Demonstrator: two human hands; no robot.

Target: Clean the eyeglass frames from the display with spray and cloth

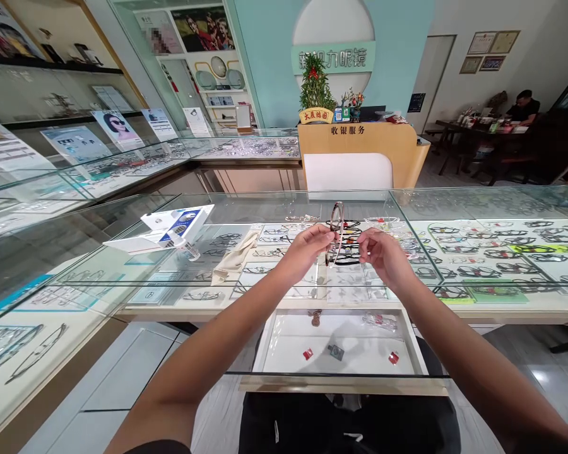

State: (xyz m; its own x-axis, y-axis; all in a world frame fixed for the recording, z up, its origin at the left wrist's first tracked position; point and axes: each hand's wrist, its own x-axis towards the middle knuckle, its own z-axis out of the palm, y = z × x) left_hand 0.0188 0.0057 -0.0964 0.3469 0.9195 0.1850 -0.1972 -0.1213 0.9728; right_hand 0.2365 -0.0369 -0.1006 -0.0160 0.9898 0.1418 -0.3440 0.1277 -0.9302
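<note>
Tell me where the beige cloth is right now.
In the head view, the beige cloth lies left of center, between the white-and-blue box on its left and the left hand on its right.

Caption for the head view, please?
The left hand holds thin-rimmed eyeglasses over a glass display counter, the right hand close by; below, an open white drawer.
</note>
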